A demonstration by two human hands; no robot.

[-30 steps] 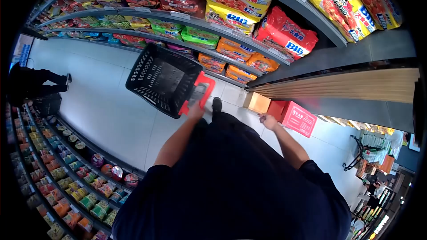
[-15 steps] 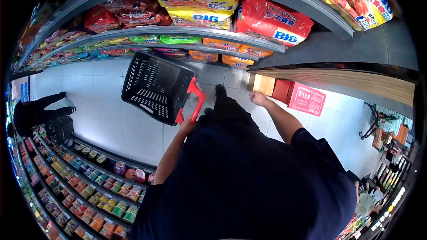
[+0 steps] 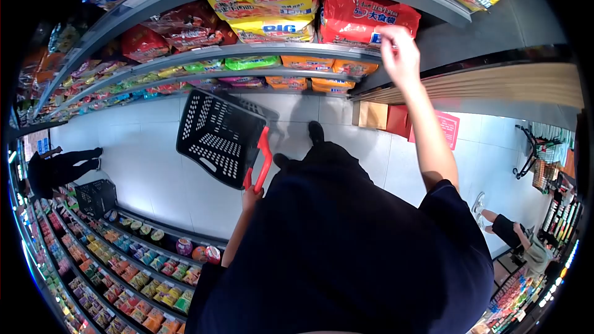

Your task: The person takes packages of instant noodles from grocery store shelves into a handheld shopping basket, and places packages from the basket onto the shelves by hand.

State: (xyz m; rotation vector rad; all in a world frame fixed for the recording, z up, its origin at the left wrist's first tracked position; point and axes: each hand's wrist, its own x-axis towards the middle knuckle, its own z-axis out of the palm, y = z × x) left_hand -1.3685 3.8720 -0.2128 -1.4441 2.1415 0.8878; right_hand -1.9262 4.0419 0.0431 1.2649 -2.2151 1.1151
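My left hand (image 3: 251,199) is closed around the red handle (image 3: 265,161) of a black shopping basket (image 3: 219,139). The basket hangs tilted over the floor, and no goods show inside it. My right hand (image 3: 401,55) is raised to the shelf, in front of a large red bag of instant noodles (image 3: 365,17). Its fingers are loosely bent and apart, with nothing visible in them. Whether the fingertips touch the bag I cannot tell. Yellow noodle bags (image 3: 269,15) sit stacked just left of the red one.
Shelves of cup noodles (image 3: 136,260) line the other side of the aisle. A person in dark clothes (image 3: 65,167) stands at the far left near another black basket (image 3: 96,198). Another person (image 3: 520,238) is at the right. A red sign (image 3: 447,130) stands beside the shelf end.
My right hand has risen from low beside the shelf end to the red noodle bag. My left hand keeps hold of the basket, which has shifted slightly. The person at right has come further into view.
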